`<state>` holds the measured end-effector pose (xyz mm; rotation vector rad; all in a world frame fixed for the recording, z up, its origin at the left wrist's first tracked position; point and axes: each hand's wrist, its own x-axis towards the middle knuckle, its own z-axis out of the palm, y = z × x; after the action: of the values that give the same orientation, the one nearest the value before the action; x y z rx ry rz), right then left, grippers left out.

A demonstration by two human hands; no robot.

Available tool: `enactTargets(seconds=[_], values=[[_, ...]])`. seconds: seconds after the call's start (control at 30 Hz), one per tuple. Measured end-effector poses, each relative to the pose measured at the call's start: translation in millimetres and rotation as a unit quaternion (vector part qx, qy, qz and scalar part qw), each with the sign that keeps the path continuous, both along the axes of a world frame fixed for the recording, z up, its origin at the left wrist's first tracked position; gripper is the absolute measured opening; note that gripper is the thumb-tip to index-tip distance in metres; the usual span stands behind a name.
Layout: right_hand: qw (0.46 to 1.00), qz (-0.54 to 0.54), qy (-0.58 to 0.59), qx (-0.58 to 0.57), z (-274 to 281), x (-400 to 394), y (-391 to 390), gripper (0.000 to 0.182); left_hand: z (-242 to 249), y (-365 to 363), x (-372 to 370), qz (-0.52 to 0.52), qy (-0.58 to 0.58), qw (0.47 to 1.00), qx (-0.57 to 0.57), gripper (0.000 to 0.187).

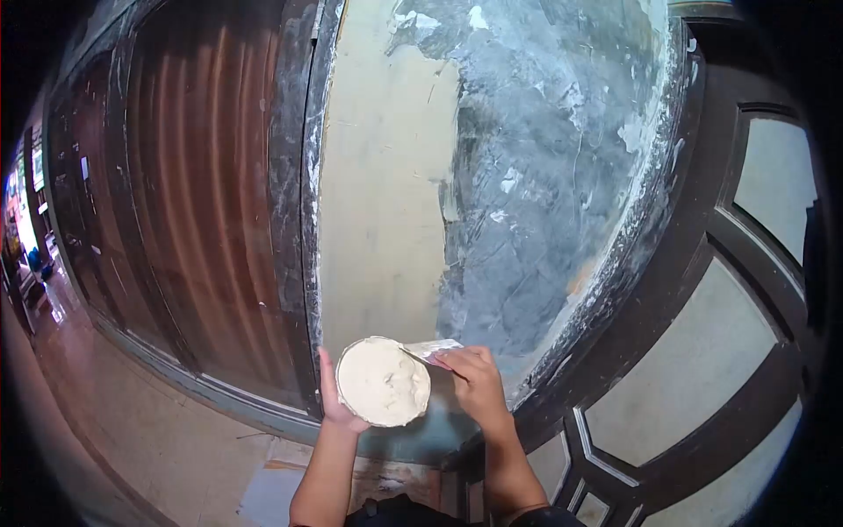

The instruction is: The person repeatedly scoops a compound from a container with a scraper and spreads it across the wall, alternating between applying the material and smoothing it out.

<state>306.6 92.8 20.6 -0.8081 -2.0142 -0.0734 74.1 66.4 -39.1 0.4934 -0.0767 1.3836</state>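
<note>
A round tub of cream-coloured putty (376, 378) rests in my left hand (334, 397), whose thumb stands up along the left side while the other fingers are hidden beneath. The putty's surface is smooth on the left and lumpy on the right. In my right hand (479, 385) is a putty knife (428, 349), gripped between thumb and fingers. Its blade points left and its tip meets the tub's upper right edge. Beyond both hands stands a wall panel, with a smooth cream-coated strip (378, 202) on its left and a patchy blue-grey surface (536, 193) on its right.
Left of the wall is a dark-framed window or door with a brown curtain (206, 176) behind it. A dark panelled door (685, 369) stands to the right. Below lies a tiled floor (176, 448) with a pale sheet (274, 496) on it.
</note>
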Motion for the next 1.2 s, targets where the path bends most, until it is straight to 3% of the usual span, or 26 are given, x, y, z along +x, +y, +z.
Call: enactTargets(seconds=[0.23,0.33,0.47,0.53,0.67,0.77,0.9,0.97,1.2], values=[[1.000,-0.010,0.002,-0.016,1,7,13,0.022,-5,-9,34,0.022,0.011,1.000,-0.019,0.111],[1.000,-0.010,0.003,-0.020,22,10,14,0.022,-10,-22,51,0.016,-0.050,0.998,-0.038,0.107],[0.999,-0.028,-0.011,0.022,39,43,32,0.018,-35,-31,42,0.112,-0.056,0.989,-0.074,0.105],[0.982,-0.004,0.130,-0.138,42,58,39,0.013,-47,-39,30,0.198,-0.063,0.978,-0.031,0.104],[0.975,-0.023,0.152,-0.158,20,81,68,0.015,-76,-62,9,0.295,-0.073,0.949,-0.083,0.101],[0.967,-0.043,0.095,-0.234,0,83,74,0.023,-89,-72,-2,0.303,-0.066,0.947,-0.086,0.100],[0.976,-0.014,0.015,-0.216,-48,88,98,0.016,-85,-81,-7,0.316,-0.056,0.944,-0.075,0.099],[0.987,-0.028,-0.085,-0.130,-62,87,105,0.015,-92,-79,-15,0.330,-0.075,0.938,-0.078,0.098],[0.965,-0.106,-0.182,-0.153,-95,82,108,0.011,-80,-78,-36,0.303,-0.040,0.951,-0.041,0.097]])
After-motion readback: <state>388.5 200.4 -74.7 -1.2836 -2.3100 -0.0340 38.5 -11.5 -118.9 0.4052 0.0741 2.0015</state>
